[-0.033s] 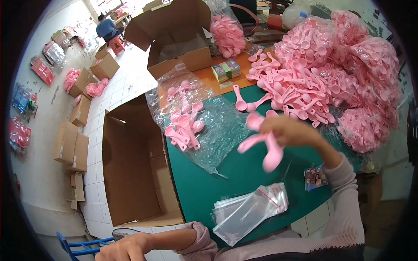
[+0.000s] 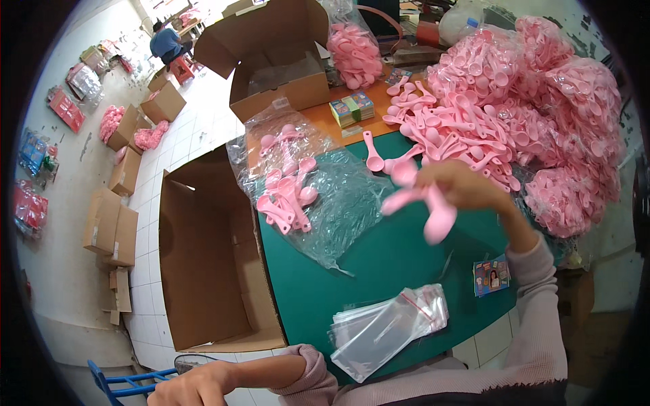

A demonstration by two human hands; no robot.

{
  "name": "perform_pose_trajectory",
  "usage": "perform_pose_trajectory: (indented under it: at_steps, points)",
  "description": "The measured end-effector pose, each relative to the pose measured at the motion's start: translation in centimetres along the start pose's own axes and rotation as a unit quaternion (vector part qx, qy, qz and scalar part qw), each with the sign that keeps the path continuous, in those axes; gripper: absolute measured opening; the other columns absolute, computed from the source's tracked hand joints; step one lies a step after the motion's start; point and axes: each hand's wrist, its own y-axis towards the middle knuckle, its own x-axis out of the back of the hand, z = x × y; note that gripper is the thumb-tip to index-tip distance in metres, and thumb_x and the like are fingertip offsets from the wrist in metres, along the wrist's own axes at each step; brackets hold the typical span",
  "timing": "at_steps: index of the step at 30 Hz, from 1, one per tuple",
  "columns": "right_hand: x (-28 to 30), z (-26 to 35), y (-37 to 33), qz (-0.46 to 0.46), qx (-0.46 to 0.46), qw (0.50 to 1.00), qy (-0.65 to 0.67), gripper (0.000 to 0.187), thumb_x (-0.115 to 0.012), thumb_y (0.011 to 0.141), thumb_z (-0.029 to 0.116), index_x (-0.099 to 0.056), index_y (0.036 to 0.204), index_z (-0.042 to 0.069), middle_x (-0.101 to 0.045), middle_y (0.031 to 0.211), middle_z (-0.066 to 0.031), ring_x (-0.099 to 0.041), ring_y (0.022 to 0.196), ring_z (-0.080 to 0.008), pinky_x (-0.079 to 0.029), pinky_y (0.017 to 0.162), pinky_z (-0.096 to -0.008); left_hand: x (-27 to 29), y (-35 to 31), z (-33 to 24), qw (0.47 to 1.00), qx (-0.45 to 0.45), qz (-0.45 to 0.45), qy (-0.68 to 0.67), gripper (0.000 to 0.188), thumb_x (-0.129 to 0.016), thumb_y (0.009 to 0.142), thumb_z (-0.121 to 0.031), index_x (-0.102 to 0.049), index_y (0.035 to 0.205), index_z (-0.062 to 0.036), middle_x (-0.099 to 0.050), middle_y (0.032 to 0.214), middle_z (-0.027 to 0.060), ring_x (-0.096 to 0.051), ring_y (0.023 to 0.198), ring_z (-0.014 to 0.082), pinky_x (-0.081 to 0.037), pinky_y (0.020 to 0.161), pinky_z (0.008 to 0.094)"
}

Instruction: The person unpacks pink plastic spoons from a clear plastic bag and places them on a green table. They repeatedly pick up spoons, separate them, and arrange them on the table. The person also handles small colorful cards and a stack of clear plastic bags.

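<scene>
My right hand [image 2: 457,186] is closed round a few pink plastic spoons [image 2: 441,223], slightly blurred, above the green table just in front of the big pile of loose pink spoons [image 2: 467,132]. Their bowls and handles stick out to the left and downward. My left hand [image 2: 193,384] hangs low at the left by a blue metal rail [image 2: 139,380]; its fingers bend down and the picture's lower edge cuts them off. A clear plastic bag [image 2: 345,210] lies flat on the table, with several pink spoons [image 2: 288,203] on or inside it. One spoon [image 2: 372,154] rests alone beside the pile.
Nearest me lie clear flat sleeves [image 2: 386,331] and some printed cards [image 2: 491,276]. A banded card stack [image 2: 352,109] sits farther back. Filled spoon bags [image 2: 575,122] crowd the right. Open cardboard boxes [image 2: 217,271] stand left and behind. A person [image 2: 166,44] sits far off.
My right hand has shifted a little to the right and up, toward the spoon pile, carrying the pink spoons. My left hand stays where it was.
</scene>
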Motion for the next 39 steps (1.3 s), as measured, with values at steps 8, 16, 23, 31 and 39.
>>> perform_pose_trajectory:
  at_steps: [8, 16, 23, 31, 39]
  points:
    - [15.3, -7.5, 0.3, -0.225, -0.045, 0.902, -0.367, 0.035, -0.063, 0.074, 0.009, -0.057, 0.108, 0.001, -0.060, 0.103, -0.0135, -0.058, 0.098, -0.0241, -0.045, 0.085, -0.0326, -0.1, -0.6, -1.1, 1.000, -0.017, 0.005, 0.024, 0.015, -0.049, 0.087, -0.017, -0.061, 0.078, -0.0148, -0.050, 0.053, -0.0045, -0.050, 0.050, 0.0023, -0.048, 0.086, 0.0268]
    - [-4.8, -1.0, 5.6, 0.154, 0.094, 0.966, -0.186, 0.035, -0.056, 0.087, 0.004, -0.056, 0.122, 0.005, -0.061, 0.117, -0.0157, -0.061, 0.104, -0.0313, -0.048, 0.087, -0.0346, 1.1, -0.8, 0.2, 1.000, -0.006, -0.016, 0.017, 0.016, -0.049, 0.088, -0.019, -0.061, 0.079, -0.0140, -0.051, 0.053, -0.0035, -0.050, 0.050, 0.0025, -0.047, 0.087, 0.0269]
    - [-13.8, -0.7, 16.1, -0.005, 0.175, 0.942, -0.287, 0.070, -0.062, 0.083, 0.021, -0.031, 0.145, 0.020, -0.025, 0.148, -0.0261, -0.027, 0.137, -0.0424, -0.024, 0.110, -0.0567, 1.2, -0.4, -0.2, 1.000, 0.007, 0.008, 0.027, 0.017, -0.050, 0.088, -0.020, -0.062, 0.079, -0.0145, -0.052, 0.054, -0.0036, -0.051, 0.051, 0.0023, -0.047, 0.086, 0.0264]
    - [-14.4, -1.9, 18.1, 0.002, 0.162, 0.934, -0.319, 0.047, -0.060, 0.084, 0.022, -0.051, 0.129, 0.014, -0.051, 0.127, -0.0209, -0.047, 0.121, -0.0362, -0.037, 0.094, -0.0579, 1.2, -0.5, 0.2, 1.000, -0.002, -0.008, 0.030, 0.016, -0.051, 0.088, -0.023, -0.062, 0.079, -0.0153, -0.053, 0.055, -0.0038, -0.053, 0.052, 0.0018, -0.047, 0.086, 0.0258]
    - [-11.9, 0.8, 6.9, -0.100, 0.188, 0.907, -0.363, 0.030, -0.051, 0.088, 0.012, -0.054, 0.118, 0.010, -0.056, 0.105, -0.0200, -0.055, 0.104, -0.0340, -0.045, 0.085, -0.0457, 0.7, -0.4, -0.2, 0.999, 0.011, 0.001, 0.034, 0.015, -0.051, 0.087, -0.021, -0.062, 0.079, -0.0152, -0.053, 0.054, -0.0033, -0.052, 0.051, 0.0019, -0.046, 0.086, 0.0251]
